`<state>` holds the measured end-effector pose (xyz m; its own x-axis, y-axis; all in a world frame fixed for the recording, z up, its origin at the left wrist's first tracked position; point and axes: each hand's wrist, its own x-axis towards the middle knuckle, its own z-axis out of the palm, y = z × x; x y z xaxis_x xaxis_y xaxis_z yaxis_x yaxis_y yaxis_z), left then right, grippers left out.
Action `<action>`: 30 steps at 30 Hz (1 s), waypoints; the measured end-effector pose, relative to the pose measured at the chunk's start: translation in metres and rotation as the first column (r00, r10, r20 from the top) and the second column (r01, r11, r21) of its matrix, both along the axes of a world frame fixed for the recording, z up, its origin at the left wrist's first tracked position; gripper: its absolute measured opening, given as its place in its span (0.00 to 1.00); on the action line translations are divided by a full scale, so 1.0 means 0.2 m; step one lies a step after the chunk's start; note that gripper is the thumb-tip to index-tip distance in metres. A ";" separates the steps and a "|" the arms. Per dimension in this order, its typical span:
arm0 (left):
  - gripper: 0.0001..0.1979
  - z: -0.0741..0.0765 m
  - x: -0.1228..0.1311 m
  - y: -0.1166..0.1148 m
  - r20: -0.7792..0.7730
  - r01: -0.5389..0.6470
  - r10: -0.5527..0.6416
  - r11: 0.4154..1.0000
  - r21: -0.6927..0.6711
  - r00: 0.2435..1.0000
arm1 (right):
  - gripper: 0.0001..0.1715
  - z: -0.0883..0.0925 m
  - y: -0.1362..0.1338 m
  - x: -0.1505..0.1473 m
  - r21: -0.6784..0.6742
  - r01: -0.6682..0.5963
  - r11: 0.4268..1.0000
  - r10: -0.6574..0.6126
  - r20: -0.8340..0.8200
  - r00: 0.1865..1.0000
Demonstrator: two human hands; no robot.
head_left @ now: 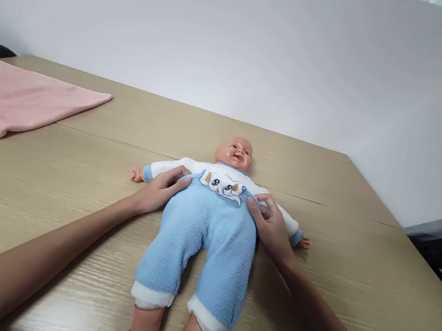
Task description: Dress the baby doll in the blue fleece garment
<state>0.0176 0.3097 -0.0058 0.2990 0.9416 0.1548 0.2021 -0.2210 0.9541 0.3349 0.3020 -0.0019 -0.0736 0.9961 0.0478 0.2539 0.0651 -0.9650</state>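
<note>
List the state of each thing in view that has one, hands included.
Bald plastic doll: face up, arms spread, lower legs bare.
Blue-and-white fleece outfit: worn by the doll.
Pink fabric cloth: spread out, rumpled at near edge, partly out of frame.
Left hand: at the outfit's side, fingers bent, grip unclear.
Right hand: at its opposite side, fingers bent, grip unclear.

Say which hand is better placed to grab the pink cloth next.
Likely the left hand: it is at the side of the doll nearer the pink cloth; the right hand is at the opposite side.
</note>
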 end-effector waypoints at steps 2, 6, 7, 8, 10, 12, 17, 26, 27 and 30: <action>0.18 -0.01 -0.02 0.01 -0.020 -0.053 0.054 0.997 0.056 0.998 | 0.30 -0.03 -0.01 0.04 0.048 0.017 0.999 -0.019 0.041 0.999; 0.18 -0.03 -0.01 0.00 0.009 -0.169 0.169 0.982 0.084 0.986 | 0.24 -0.06 -0.06 0.06 0.131 0.095 0.987 -0.106 0.084 0.991; 0.18 -0.04 0.01 0.00 0.039 -0.195 0.192 0.977 0.088 0.981 | 0.21 -0.05 -0.08 0.05 0.173 0.130 0.976 -0.149 0.103 0.983; 0.18 -0.05 0.03 0.00 0.084 -0.223 0.216 0.971 0.090 0.973 | 0.18 -0.03 -0.09 0.03 0.239 0.169 0.956 -0.205 0.136 0.969; 0.18 -0.05 0.06 0.00 0.183 -0.276 0.257 0.957 0.088 0.949 | 0.13 0.05 -0.08 -0.03 0.417 0.200 0.887 -0.313 0.222 0.923; 0.18 -0.05 0.09 0.00 0.238 -0.315 0.287 0.944 0.093 0.928 | 0.08 0.19 -0.02 -0.14 0.564 0.091 0.821 -0.324 0.328 0.887; 0.17 -0.03 0.12 -0.03 0.280 -0.342 0.300 0.933 0.114 0.912 | 0.10 0.49 0.32 -0.53 0.412 -0.431 0.803 0.107 0.611 0.784; 0.14 -0.06 0.11 -0.07 0.208 -0.402 0.353 0.869 0.287 0.912 | 0.14 0.40 0.72 -1.04 -0.180 -0.897 0.404 0.646 0.750 0.141; 0.14 -0.06 0.11 -0.07 0.208 -0.404 0.356 0.868 0.288 0.911 | 0.14 0.39 0.73 -1.04 -0.193 -0.907 0.375 0.654 0.748 0.111; 0.16 -0.06 0.12 -0.07 0.218 -0.406 0.353 0.866 0.291 0.910 | 0.12 0.37 0.73 -1.00 -0.185 -0.919 0.348 0.640 0.764 0.089</action>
<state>0.0412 0.2962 -0.0185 -0.1235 0.8666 0.4835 0.1913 -0.4573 0.8685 0.1342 0.4485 0.0714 -0.9404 0.2669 -0.2107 0.3333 0.8464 -0.4153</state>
